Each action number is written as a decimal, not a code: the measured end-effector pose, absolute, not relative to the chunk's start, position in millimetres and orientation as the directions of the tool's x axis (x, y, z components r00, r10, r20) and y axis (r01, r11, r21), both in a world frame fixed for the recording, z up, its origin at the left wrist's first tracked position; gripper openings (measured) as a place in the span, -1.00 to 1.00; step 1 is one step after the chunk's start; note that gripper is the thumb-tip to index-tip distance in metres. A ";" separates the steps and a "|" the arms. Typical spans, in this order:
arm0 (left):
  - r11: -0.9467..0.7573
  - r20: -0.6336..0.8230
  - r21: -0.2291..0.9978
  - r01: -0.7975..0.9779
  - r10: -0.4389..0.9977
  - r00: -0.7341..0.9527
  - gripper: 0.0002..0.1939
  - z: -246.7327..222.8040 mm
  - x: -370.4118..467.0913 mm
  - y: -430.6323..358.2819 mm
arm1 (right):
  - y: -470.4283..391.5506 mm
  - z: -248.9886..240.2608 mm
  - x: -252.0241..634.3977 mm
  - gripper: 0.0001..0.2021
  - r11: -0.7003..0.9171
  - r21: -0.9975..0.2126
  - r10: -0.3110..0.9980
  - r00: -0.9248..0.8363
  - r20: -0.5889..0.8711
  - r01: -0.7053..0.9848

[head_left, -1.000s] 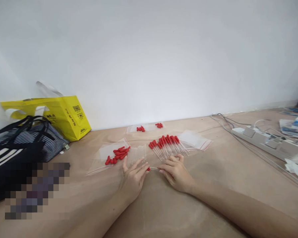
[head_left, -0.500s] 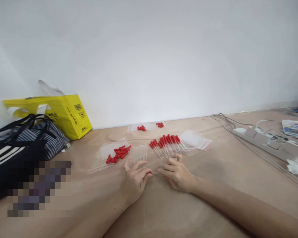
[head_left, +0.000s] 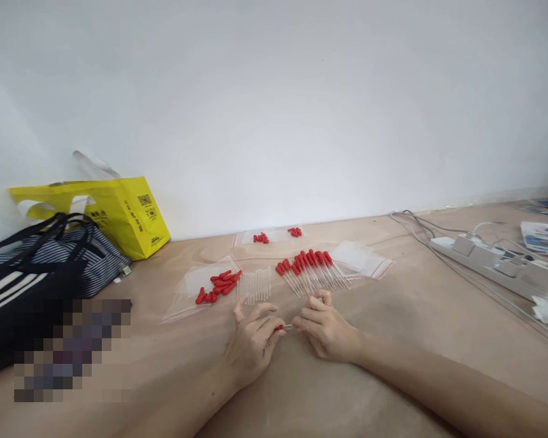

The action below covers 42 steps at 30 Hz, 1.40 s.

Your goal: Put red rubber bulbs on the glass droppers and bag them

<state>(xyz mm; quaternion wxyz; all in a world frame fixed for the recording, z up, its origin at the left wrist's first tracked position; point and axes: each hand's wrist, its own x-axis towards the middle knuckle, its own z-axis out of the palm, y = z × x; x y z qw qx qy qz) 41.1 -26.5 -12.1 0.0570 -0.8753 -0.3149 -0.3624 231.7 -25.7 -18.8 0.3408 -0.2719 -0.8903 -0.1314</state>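
Pinched in the fingers of my left hand (head_left: 254,344) is a red rubber bulb (head_left: 280,327), mostly covered by the fingertips. My right hand (head_left: 327,328) grips a thin glass dropper tube (head_left: 288,326), whose end meets the bulb. Only a short length of glass shows between the hands. Just beyond my left hand lies a row of loose glass tubes (head_left: 256,285). Loose red bulbs (head_left: 222,281) are heaped to their left on a clear zip bag (head_left: 185,297). Past my right hand, several droppers with red bulbs (head_left: 311,260) lie side by side, tips toward me.
Near the wall lies another clear bag (head_left: 242,239) with red bulbs and tubes. A zip bag (head_left: 363,258) lies behind the droppers. At left are a yellow bag (head_left: 119,213) and a striped black bag (head_left: 105,261); at right, a power strip (head_left: 484,261) with cables.
My hands have come slightly closer together, and less glass shows between them. Both sit a little lower in the view. The bulb and tube stay in my fingers.
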 end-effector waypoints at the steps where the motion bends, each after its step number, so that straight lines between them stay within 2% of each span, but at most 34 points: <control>1: -0.798 0.669 0.131 0.588 0.509 0.542 -0.81 -12.3 41.2 -26.5 | -25.5 -19.3 230.9 -0.77 0.818 0.044 0.397 -0.619 0.678 0.573; 8: -0.780 0.651 0.138 0.611 0.536 0.537 -0.82 -11.0 38.9 -23.5 | -22.4 -21.5 227.3 -0.79 0.809 -0.005 0.441 -0.602 0.666 0.587; 19: -0.729 0.653 0.046 0.683 0.539 0.532 -0.82 -8.4 25.3 -14.4 | -23.9 -18.6 233.9 -0.86 0.723 -0.024 0.563 -0.570 0.599 0.690; 21: -0.671 0.630 0.013 0.741 0.581 0.515 -0.78 -6.9 23.3 -11.7 | -24.1 -20.8 230.7 -0.86 0.682 -0.064 0.620 -0.530 0.579 0.728; 24: -0.520 0.645 0.022 0.854 0.660 0.385 -0.58 -5.3 15.9 -3.3 | -17.2 -20.7 224.4 -0.84 0.542 -0.172 0.746 -0.378 0.548 0.822; 28: -0.334 0.676 0.068 0.940 0.708 0.202 -0.66 -3.5 0.4 10.1 | 6.7 -12.6 213.9 -0.84 0.268 -0.304 0.870 -0.093 0.485 0.914; 32: -0.176 0.662 0.095 0.980 0.746 0.070 -0.69 2.4 -14.4 18.4 | 31.9 -4.7 203.0 -0.82 0.086 -0.324 0.914 0.055 0.403 0.942; 36: -0.049 0.633 0.145 0.988 0.773 -0.054 -0.67 7.0 -23.6 22.7 | 44.1 -4.5 199.6 -0.84 0.014 -0.298 0.933 0.095 0.348 0.954; 42: -0.015 0.631 0.074 0.997 0.775 -0.035 -0.88 2.1 -26.7 27.6 | 43.4 -6.1 201.6 -0.82 0.069 -0.287 0.917 0.052 0.395 0.955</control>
